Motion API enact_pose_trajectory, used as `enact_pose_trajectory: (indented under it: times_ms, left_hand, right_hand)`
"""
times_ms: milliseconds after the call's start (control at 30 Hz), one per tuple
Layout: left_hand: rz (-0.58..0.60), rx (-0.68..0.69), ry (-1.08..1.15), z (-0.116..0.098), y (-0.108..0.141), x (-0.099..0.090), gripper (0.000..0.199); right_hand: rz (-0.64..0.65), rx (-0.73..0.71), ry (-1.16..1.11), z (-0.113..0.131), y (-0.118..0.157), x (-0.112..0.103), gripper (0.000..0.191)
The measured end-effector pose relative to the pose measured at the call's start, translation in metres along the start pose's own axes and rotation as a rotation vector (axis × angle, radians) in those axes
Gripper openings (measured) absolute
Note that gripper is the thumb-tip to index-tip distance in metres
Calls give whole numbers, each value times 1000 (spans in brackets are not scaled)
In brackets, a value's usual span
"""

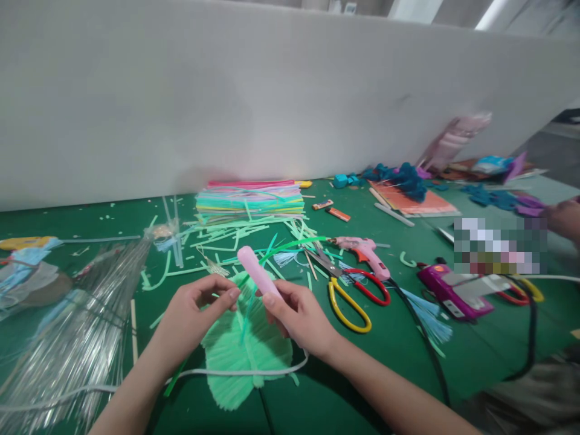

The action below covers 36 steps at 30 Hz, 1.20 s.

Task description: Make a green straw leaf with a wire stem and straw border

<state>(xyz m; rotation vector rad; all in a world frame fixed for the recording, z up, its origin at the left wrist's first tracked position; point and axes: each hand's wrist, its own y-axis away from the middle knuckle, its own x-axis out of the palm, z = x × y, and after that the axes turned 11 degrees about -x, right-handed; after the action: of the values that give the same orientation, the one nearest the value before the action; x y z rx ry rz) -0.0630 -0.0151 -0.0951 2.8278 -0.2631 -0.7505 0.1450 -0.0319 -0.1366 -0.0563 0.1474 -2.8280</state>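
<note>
My right hand is wrapped around a pink mini hair straightener, a slim rod tilted up to the left. My left hand is closed in a pinch just left of it, on what looks like a thin green pipe cleaner. That strip runs behind both hands; its exact grip point is hidden. Beneath them lies a fuzzy light-green leaf shape with a centre rib. A white cord crosses over the leaf.
Scissors with red and yellow handles lie right of my hands, beside a pink glue gun. Bundled coloured pipe cleaners sit by the wall. Wire stems spread at left. A purple device and another person's hand are at right.
</note>
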Motion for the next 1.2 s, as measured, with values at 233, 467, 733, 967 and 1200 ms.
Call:
enact_pose_trajectory:
  times_ms: [233,467,733,967,1200]
  left_hand:
    - [-9,8,-4,1,1,1,29]
    - [-35,8,25,1,1,1,30]
    - [-35,4,25,-2,2,1,28]
    - [-27,21,28,-3,1,1,27]
    - [-18,34,15,-1,1,1,27]
  right_hand:
    - [37,14,-6,0,2,2,42]
    - [80,50,9,2,3,4,41]
    - [74,41,33,5,2,4,43]
    - [73,40,19,6,2,4,46]
    - [68,41,6,5,3,4,43]
